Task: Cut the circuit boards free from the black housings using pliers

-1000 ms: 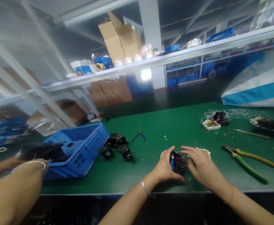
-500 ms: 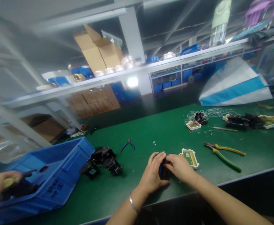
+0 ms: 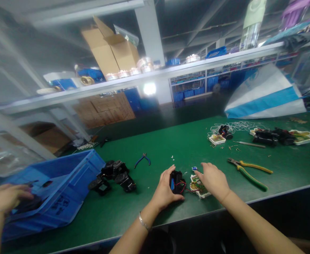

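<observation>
My left hand [image 3: 163,190] is wrapped round a small black module [image 3: 176,181] with red and blue wires, resting on the green table [image 3: 186,148] near its front edge. My right hand [image 3: 212,179] lies just to the right, fingers bent over a white-framed circuit board [image 3: 198,187] that is joined to the module by wires. A tiny blue part [image 3: 194,168] shows at my right fingertips; whether they pinch it is unclear.
A heap of black modules [image 3: 112,175] and blue pliers [image 3: 142,159] lie to the left. Another person's hand [image 3: 4,197] reaches into a blue bin [image 3: 62,183]. Yellow-green pliers [image 3: 250,170], a screwdriver [image 3: 250,144], screws and more parts lie to the right.
My hands have come apart: the black module stays in the left, while the right has moved right onto the circuit board, now drawn close beside the module.
</observation>
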Demonstrator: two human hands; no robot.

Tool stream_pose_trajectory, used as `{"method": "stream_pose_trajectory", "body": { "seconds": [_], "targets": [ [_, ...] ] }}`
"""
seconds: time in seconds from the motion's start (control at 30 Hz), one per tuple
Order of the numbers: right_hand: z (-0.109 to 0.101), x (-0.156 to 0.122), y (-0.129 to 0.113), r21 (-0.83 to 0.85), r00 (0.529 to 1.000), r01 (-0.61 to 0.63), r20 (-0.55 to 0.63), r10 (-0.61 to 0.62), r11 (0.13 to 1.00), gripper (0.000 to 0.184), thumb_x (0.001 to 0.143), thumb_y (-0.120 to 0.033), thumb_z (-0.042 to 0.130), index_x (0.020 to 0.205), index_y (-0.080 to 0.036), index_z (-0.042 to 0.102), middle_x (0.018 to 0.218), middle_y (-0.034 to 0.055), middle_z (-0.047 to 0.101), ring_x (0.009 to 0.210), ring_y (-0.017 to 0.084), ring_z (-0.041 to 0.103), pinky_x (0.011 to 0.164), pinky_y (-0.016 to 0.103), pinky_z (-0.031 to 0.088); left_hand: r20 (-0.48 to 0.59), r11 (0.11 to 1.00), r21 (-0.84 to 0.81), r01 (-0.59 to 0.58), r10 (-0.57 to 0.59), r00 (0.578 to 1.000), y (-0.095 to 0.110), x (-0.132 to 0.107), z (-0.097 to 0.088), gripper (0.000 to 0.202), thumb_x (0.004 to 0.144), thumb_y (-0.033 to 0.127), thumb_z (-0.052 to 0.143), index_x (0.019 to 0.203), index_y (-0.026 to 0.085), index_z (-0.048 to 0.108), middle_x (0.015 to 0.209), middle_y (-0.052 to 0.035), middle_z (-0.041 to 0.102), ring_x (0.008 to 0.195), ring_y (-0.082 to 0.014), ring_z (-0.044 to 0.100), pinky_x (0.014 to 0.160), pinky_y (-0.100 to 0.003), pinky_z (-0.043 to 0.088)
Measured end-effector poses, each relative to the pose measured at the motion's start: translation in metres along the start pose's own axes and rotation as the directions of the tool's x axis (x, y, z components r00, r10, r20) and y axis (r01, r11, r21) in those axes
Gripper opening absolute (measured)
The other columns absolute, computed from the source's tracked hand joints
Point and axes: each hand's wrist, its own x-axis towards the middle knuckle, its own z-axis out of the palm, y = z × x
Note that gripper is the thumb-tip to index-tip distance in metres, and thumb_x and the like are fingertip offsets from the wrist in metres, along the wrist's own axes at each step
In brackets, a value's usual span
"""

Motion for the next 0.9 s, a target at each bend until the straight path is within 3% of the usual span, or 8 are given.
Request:
{"method": "stream_pose_trajectory", "body": {
  "seconds": [0.1, 0.2, 0.37, 0.5, 0.6, 0.7, 0.8, 0.9],
  "targets": [
    [-0.003, -0.009, -0.017, -0.062, 0.979, 0.141, -0.142, -0.149, 0.988, 0.040, 0.085, -0.028, 0.057, 0.122, -0.012, 0.052, 0.115, 0.0178, 0.058, 0.104, 0.030, 0.052, 0.083, 0.039, 0.039, 0.011, 1.000, 0.000, -0.010, 0.010, 1.000, -0.004, 0.000, 0.001, 0.109, 0.044, 0.031, 0.088, 0.136, 0.025, 0.031, 0.145, -0.0108, 0.031, 0.134, -0.0286, 0.031, 0.113, -0.048, 0.027],
    [-0.001, -0.026, -0.045, 0.125, 0.939, 0.344, -0.042, -0.342, 0.931, 0.027, 0.088, -0.029, 0.052, 0.114, -0.021, 0.056, 0.109, 0.0083, 0.062, 0.101, 0.023, 0.054, 0.084, 0.034, 0.039, 0.031, 0.997, 0.008, -0.079, 0.079, 0.996, -0.003, 0.001, 0.001, 0.103, 0.048, 0.025, 0.086, 0.136, 0.024, 0.032, 0.145, -0.0112, 0.031, 0.134, -0.0277, 0.030, 0.113, -0.048, 0.027],
    [0.019, -0.033, -0.055, 0.145, 0.928, 0.218, 0.277, -0.251, 0.965, 0.017, 0.085, -0.032, 0.054, 0.085, -0.018, 0.064, 0.077, 0.0082, 0.067, 0.073, 0.022, 0.061, 0.065, 0.030, 0.038, 0.066, 0.981, 0.067, -0.181, 0.176, 0.982, 0.005, 0.002, -0.003, 0.090, 0.056, 0.020, 0.078, 0.135, 0.025, 0.034, 0.142, -0.0100, 0.034, 0.135, -0.0273, 0.027, 0.114, -0.049, 0.023],
    [0.024, -0.025, -0.039, 0.440, 0.835, 0.186, 0.400, -0.377, 0.879, 0.042, 0.092, -0.043, 0.042, 0.064, -0.018, 0.063, 0.062, 0.0037, 0.062, 0.059, 0.016, 0.057, 0.057, 0.027, 0.034, 0.071, 0.979, 0.126, -0.160, 0.152, 0.986, 0.003, -0.001, -0.005, 0.081, 0.058, 0.019, 0.075, 0.131, 0.026, 0.040, 0.139, -0.0090, 0.036, 0.135, -0.0300, 0.022, 0.112, -0.053, 0.023],
    [0.025, -0.019, -0.030, 0.737, 0.836, 0.058, 0.333, -0.436, 0.673, 0.045, 0.091, -0.046, 0.043, 0.062, -0.017, 0.063, 0.071, 0.0030, 0.062, 0.067, 0.015, 0.056, 0.065, 0.026, 0.039, 0.107, 0.982, 0.125, -0.144, 0.131, 0.986, 0.001, -0.002, -0.004, 0.078, 0.055, 0.017, 0.075, 0.127, 0.026, 0.044, 0.140, -0.0078, 0.033, 0.137, -0.0309, 0.017, 0.112, -0.053, 0.023],
    [0.032, -0.014, -0.028, 0.938, 0.917, -0.136, 0.241, -0.319, 0.319, 0.036, 0.087, -0.047, 0.050, 0.072, -0.017, 0.065, 0.098, 0.0056, 0.061, 0.089, 0.017, 0.056, 0.082, 0.028, 0.041, 0.145, 0.985, 0.121, -0.123, 0.105, 0.984, 0.002, -0.001, -0.003, 0.081, 0.051, 0.016, 0.076, 0.126, 0.026, 0.046, 0.141, -0.0075, 0.031, 0.138, -0.0327, 0.014, 0.113, -0.053, 0.021],
    [0.043, -0.011, -0.031, 0.964, 0.940, -0.268, 0.260, -0.221, -0.004, 0.034, 0.085, -0.050, 0.052, 0.072, -0.019, 0.057, 0.100, 0.0066, 0.062, 0.095, 0.020, 0.056, 0.089, 0.034, 0.042, 0.162, 0.983, 0.136, -0.126, 0.103, 0.981, 0.006, 0.001, -0.003, 0.085, 0.049, 0.016, 0.077, 0.128, 0.027, 0.045, 0.143, -0.0066, 0.031, 0.137, -0.0327, 0.017, 0.114, -0.052, 0.020],
    [0.050, -0.012, -0.038, 0.959, 0.950, -0.274, 0.259, -0.175, -0.070, 0.040, 0.088, -0.055, 0.042, 0.068, -0.021, 0.046, 0.096, 0.0078, 0.064, 0.092, 0.022, 0.058, 0.082, 0.038, 0.046, 0.167, 0.986, 0.121, -0.115, 0.094, 0.981, 0.013, 0.002, -0.004, 0.091, 0.050, 0.025, 0.082, 0.131, 0.027, 0.042, 0.141, -0.0076, 0.033, 0.136, -0.0325, 0.020, 0.113, -0.051, 0.023]
  ]
}}
